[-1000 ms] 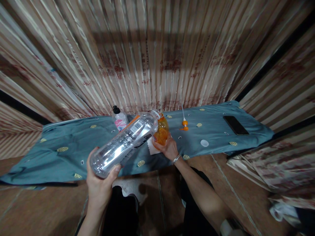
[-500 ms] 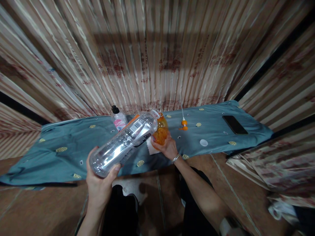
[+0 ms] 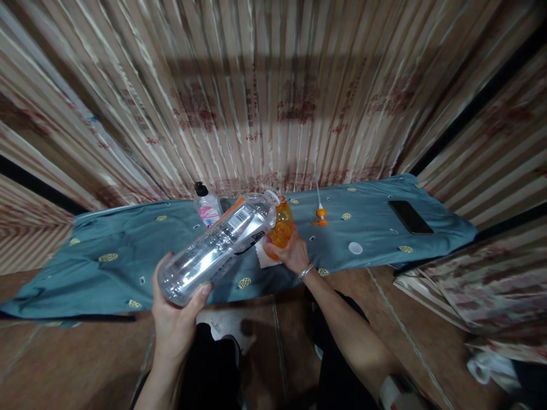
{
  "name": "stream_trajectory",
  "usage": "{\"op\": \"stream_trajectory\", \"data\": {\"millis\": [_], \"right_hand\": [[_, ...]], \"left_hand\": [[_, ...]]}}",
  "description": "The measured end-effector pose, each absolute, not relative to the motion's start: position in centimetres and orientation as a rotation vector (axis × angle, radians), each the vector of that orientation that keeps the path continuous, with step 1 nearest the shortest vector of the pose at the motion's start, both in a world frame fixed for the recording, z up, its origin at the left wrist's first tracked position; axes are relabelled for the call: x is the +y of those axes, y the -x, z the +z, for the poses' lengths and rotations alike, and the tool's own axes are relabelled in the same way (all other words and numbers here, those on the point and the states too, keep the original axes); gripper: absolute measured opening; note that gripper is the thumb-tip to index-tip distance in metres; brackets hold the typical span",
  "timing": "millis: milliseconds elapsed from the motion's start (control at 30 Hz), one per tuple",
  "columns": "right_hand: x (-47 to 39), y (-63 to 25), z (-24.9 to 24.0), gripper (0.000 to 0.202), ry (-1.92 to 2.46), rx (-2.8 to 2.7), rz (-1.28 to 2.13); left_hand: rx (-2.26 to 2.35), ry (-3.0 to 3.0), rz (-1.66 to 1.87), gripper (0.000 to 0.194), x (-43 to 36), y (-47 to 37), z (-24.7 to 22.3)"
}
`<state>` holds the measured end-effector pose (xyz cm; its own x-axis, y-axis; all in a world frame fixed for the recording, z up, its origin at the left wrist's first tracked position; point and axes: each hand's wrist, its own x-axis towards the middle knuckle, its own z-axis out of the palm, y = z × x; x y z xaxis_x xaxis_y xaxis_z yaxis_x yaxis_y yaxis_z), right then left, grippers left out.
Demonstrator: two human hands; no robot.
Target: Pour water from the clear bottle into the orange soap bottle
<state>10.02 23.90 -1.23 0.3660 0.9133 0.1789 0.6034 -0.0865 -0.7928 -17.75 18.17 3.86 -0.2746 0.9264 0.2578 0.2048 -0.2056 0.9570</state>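
Note:
My left hand is wrapped round the base of a large clear bottle, which is tilted with its mouth up and to the right. That mouth is at the open neck of an orange see-through bottle; whether the two touch I cannot tell. My right hand grips the orange bottle low on its side. Beneath the orange bottle a white paper shows in part. An orange pump head with a clear tube lies to the right on the blue cloth.
A bottle with a black pump and pink label stands behind the clear bottle. On the cloth-covered table, a white disc and a black phone lie at the right. A pleated curtain hangs behind.
The view has shifted very slightly. Both hands still hold their bottles in nearly the same pose, with the clear bottle tilted as before.

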Motion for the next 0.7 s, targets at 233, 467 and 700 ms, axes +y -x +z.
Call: {"op": "stream_trajectory", "data": {"millis": [233,467,700], "right_hand": [[23.79,-9.67,-1.18,0.075,1.793,-1.326,0.447],[23.73,-9.49,-0.57,0.075,1.806,-1.320,0.476],[23.61,-9.49,-0.46,0.072,1.794,-1.333,0.441]], "left_hand": [[1.440,-1.182,1.532,0.107,18.17,17.45,4.24],[1.404,-1.132,1.554,0.106,18.42,17.42,4.32],[1.409,-1.181,1.566,0.101,18.10,17.33,4.56]]}}
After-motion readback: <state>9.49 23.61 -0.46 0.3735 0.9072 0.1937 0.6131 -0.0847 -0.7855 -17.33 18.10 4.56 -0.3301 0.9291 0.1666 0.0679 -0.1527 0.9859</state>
